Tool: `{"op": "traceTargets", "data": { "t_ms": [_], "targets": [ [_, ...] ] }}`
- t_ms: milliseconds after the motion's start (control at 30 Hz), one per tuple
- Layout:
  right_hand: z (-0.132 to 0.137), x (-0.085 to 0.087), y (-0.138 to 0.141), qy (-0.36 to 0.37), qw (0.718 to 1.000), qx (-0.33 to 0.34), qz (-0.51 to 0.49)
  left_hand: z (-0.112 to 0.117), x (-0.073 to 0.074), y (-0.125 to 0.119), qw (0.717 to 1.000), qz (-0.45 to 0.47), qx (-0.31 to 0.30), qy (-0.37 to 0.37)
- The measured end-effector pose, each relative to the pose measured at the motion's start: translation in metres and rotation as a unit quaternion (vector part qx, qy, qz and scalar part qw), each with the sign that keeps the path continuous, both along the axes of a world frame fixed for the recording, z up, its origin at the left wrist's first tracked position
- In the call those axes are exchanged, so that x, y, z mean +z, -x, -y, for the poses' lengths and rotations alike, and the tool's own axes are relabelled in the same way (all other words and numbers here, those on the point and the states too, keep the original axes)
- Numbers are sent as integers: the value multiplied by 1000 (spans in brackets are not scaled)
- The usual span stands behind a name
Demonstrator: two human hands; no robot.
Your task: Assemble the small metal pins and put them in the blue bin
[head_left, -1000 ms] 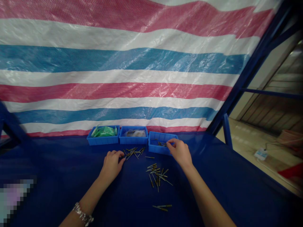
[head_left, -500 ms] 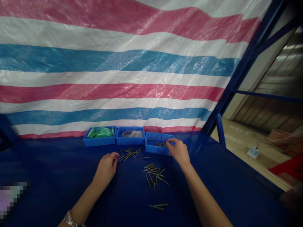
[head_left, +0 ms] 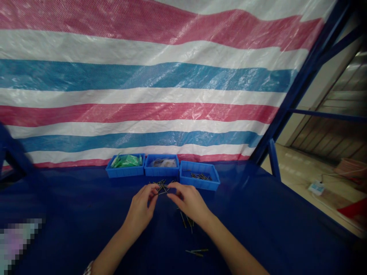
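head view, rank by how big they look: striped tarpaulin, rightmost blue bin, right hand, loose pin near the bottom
Largest to smallest:
1. The striped tarpaulin
2. The rightmost blue plastic bin and the right hand: they look about equal and the hand is nearer the camera, so unranked
3. The loose metal pin

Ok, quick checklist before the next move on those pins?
Both hands in view: ok, the left hand and right hand are at the pile of metal pins.
Pin in the grip: cannot tell, the right fingertips overlap the pile.
Rightmost blue bin unblocked: ok, no hand over it.
Pins in that bin aligned: cannot tell, too small.
Blue table cover free of strays: not ok, loose pins lie near the front.
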State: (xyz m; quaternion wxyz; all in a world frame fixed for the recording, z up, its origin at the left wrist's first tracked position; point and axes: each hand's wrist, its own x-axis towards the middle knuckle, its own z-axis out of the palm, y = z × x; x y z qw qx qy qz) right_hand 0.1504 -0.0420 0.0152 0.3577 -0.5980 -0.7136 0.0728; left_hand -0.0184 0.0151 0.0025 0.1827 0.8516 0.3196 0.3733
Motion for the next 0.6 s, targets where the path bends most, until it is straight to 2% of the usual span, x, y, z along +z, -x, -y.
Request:
{"op": "traceTargets", "data": {
  "t_ms": [167, 300, 467, 600],
  "targets": [
    [3, -2, 9, 7, 998, 15, 55, 4, -3, -1, 999, 4, -22, -22],
    [3, -2, 9, 13, 998, 17, 56, 8, -3, -3, 999, 12, -29, -27],
    [0, -10, 13, 25, 997, 52, -52, 13, 1, -6, 999, 33, -34, -6],
    [-6, -20, 17, 38, 980, 62, -184, 14, 2, -7, 999, 42, -14, 25]
  ]
}}
